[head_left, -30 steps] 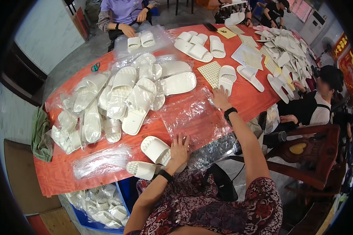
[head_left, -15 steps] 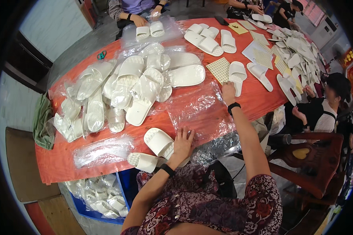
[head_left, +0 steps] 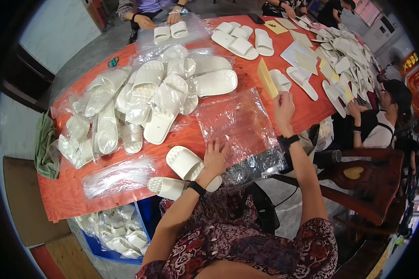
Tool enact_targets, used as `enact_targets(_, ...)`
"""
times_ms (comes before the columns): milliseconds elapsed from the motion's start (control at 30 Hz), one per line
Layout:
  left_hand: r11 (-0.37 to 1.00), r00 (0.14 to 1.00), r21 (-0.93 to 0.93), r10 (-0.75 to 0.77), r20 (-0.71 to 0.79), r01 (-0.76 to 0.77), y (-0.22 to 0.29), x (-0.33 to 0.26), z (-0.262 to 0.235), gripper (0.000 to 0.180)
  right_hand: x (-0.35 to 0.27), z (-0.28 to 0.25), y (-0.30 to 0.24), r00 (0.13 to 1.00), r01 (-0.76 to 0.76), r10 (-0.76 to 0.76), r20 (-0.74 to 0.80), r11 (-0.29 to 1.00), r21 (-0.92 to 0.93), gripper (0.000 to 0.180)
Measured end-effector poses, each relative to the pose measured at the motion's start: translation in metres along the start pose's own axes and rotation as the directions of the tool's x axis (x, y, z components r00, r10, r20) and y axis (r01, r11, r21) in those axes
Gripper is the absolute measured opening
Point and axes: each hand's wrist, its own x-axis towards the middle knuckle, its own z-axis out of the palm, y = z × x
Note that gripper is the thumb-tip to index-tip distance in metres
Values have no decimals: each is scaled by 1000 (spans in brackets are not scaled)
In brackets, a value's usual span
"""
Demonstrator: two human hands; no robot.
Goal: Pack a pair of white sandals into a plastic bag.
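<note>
Two hands work: the left hand (head_left: 215, 157) rests open on a white slipper (head_left: 187, 163), the right hand (head_left: 283, 106) pinches a yellow card (head_left: 266, 78).

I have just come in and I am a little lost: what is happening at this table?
A person sits at an orange-covered table packing white slippers. The right hand lifts a yellow card off the table, while the left hand rests by a loose pair of white slippers at the edge of a stack of clear plastic bags. A pile of bagged slippers lies further back. Other people work at the far and right sides.
</note>
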Motion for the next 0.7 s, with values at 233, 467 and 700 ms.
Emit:
enact_targets(233,999,999,-43,-14,-36,13,5,12,6,81,-128,-26,-79,940,155,-143,310,988,-14,12)
enact_targets(467,993,999,-117,-21,50,27,3,9,-3,81,-182,-26,-102,839,15,-57,541,997,81,28)
enact_targets(700,984,999,-172,51,-3,-51,-9,8,8,76,-178,16,-73,850,-39,85,520,994,-99,54)
